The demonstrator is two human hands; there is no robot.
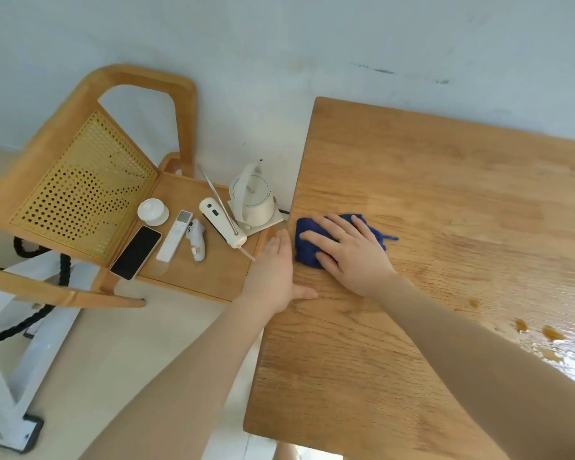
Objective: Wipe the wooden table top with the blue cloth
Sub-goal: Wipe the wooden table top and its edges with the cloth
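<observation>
The wooden table top (429, 210) fills the right half of the view. A bunched blue cloth (304, 242) lies near its left edge. My right hand (349, 252) presses flat on the cloth with fingers spread and straight; a ring shows on one finger. My left hand (274, 273) rests against the table's left edge, its fingers straight along the side and its thumb lying on the top. Brownish spots and a wet sheen (551, 336) mark the table at the right.
A wooden chair (90, 200) with a cane back stands left of the table. Its seat carries a phone (135, 252), a remote (175, 235), a white kettle (251, 199), a white handheld device (221, 220) and a small lid (152, 210). A white frame (10, 376) stands on the floor.
</observation>
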